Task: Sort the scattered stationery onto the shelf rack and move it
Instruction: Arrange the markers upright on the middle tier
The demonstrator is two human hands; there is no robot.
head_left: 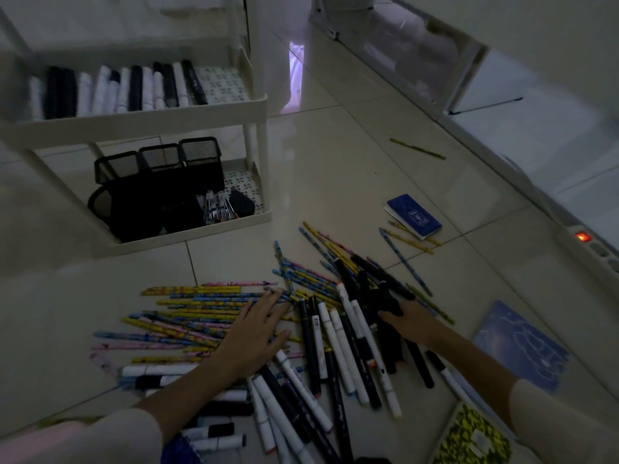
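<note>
On the floor (335, 179), near edge: stationery, scattered.
- Patterned pencils (187, 316): laid mostly left to right in a loose fan; a second cluster (315, 259) is angled toward the far left.
- Markers (338, 349), black and white: long axes run mostly near to far, overlapping.
- Left hand (258, 333): laid flat on the pencils, fingers straight and spread wide.
- Right hand (412, 323): placed among the black markers (375, 279); fingers are hidden in shadow, so the grip cannot be told.
- Shelf rack (201, 115): stood at the far left; a marker row (134, 88) is lined on the upper tier, mesh holders (160, 162) on the lower.
- Small blue notebook (413, 216) and stray pencil (417, 149): far right.
</note>
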